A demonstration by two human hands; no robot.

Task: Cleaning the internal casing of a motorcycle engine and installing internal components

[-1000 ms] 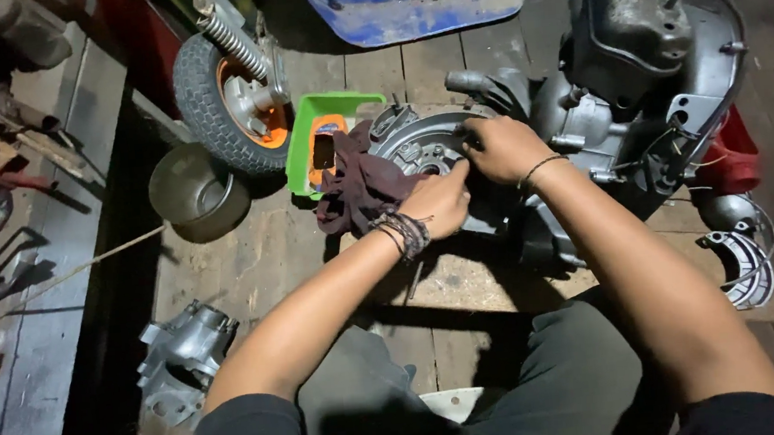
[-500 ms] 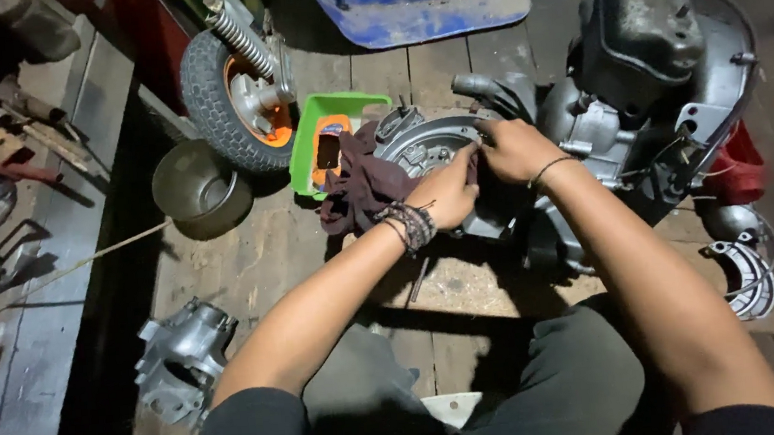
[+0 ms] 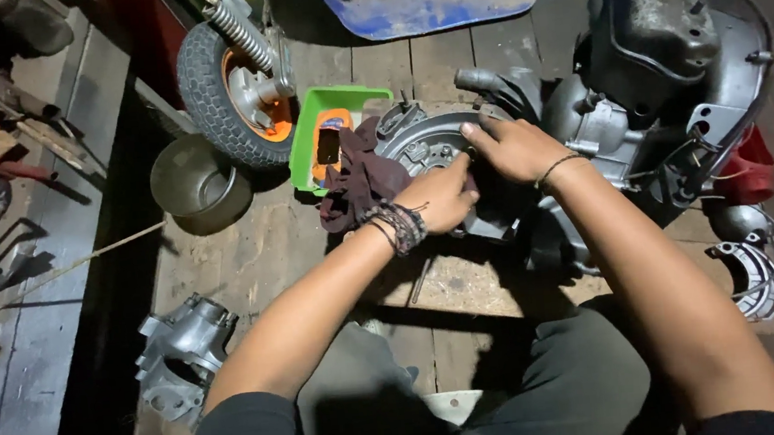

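We see both hands at work on a small engine (image 3: pixel 584 126) that lies on wooden floor planks (image 3: pixel 250 248) in front of the seated person. The left hand (image 3: pixel 441 199), with a stack of beaded bracelets at its wrist, is curled over the round flywheel housing (image 3: pixel 423 144) at the engine's end, its fingers bent and pressing against the metal; whether it pinches any small part there we cannot tell. The right hand (image 3: pixel 516 145) lies just beside it, palm down and fingers spread flat on the housing's upper edge, holding nothing.

Directly beyond the left hand's knuckles a dark maroon rag (image 3: pixel 356 187) is draped against the housing, touching it. Past the rag sits a green plastic tray (image 3: pixel 339 100) with an orange item inside. Farther out from the left hand stands a small wheel (image 3: pixel 226 82) with an orange hub and a coil spring above it, and nearer, to that hand's outer side, a round metal bowl (image 3: pixel 197 183). Close to the left elbow lies a grey cast metal engine part (image 3: pixel 180 357). To the outer side of the right forearm, a curved brake shoe plate (image 3: pixel 750 260) rests on the floor, with a red object (image 3: pixel 751 167) just beyond it.
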